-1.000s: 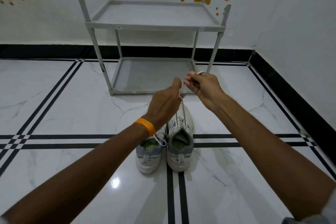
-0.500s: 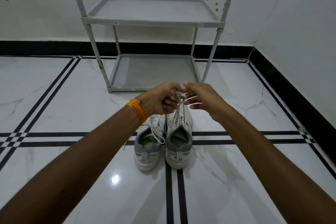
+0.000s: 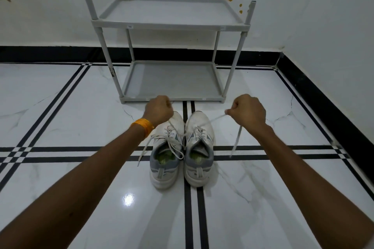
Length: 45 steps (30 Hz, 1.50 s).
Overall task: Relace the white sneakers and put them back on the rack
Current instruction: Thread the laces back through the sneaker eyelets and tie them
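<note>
Two white sneakers with grey heels stand side by side on the floor, toes toward the rack: the left sneaker (image 3: 166,153) and the right sneaker (image 3: 199,147). My left hand (image 3: 158,110) is closed on one end of the right sneaker's lace (image 3: 216,117), above the left sneaker's toe. My right hand (image 3: 248,110) grips the other end, out to the right of the shoes. The lace runs taut from the right sneaker's eyelets to both fists, and its tail hangs below my right hand. The left sneaker's lace lies loose, one end trailing left on the floor.
A grey two-shelf rack (image 3: 172,24) stands against the wall just beyond the shoes, both shelves bare. The white wall with a black skirting (image 3: 323,105) runs along the right side. The glossy tiled floor carries black stripes.
My hands were together above the right sneaker. They have pulled apart sideways, left hand to the left and right hand to the right, drawing the lace tight.
</note>
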Available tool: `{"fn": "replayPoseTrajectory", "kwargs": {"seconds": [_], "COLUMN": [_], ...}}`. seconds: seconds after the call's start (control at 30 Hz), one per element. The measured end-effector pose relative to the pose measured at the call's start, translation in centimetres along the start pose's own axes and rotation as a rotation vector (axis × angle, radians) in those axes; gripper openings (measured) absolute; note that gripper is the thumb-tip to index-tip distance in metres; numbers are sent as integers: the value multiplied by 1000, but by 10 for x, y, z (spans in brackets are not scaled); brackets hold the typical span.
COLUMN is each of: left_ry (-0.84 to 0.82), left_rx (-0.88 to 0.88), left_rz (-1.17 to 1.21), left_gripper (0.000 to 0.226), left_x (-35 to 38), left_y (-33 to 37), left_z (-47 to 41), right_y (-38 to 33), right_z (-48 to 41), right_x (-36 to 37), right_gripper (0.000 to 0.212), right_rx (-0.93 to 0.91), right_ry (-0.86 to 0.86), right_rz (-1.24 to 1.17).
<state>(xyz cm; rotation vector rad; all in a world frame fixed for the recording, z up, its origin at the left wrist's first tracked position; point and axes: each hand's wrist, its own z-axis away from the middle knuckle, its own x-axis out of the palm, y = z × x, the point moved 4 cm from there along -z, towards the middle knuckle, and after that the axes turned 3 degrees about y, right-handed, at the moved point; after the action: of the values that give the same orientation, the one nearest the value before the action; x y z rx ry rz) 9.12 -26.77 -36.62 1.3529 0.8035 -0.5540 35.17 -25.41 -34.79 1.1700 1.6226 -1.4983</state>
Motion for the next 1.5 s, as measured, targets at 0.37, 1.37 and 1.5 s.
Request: {"fn": "replayPoseTrajectory", "kwargs": {"seconds": [0.37, 1.37, 1.5], "left_ry": [35, -222, -222], "left_rx": [232, 419, 432], "left_rz": [-524, -468, -488], "left_gripper": [22, 12, 14], "left_x": [50, 86, 87], "left_y": [-45, -6, -5], "left_z": [24, 39, 43], "right_y": [70, 7, 6], "right_z": [37, 70, 70], "right_x": [80, 96, 95], "right_gripper": [7, 32, 31], "right_rx": [61, -460, -453], "right_ry": [-216, -326, -330], "right_rz": [293, 430, 420]}}
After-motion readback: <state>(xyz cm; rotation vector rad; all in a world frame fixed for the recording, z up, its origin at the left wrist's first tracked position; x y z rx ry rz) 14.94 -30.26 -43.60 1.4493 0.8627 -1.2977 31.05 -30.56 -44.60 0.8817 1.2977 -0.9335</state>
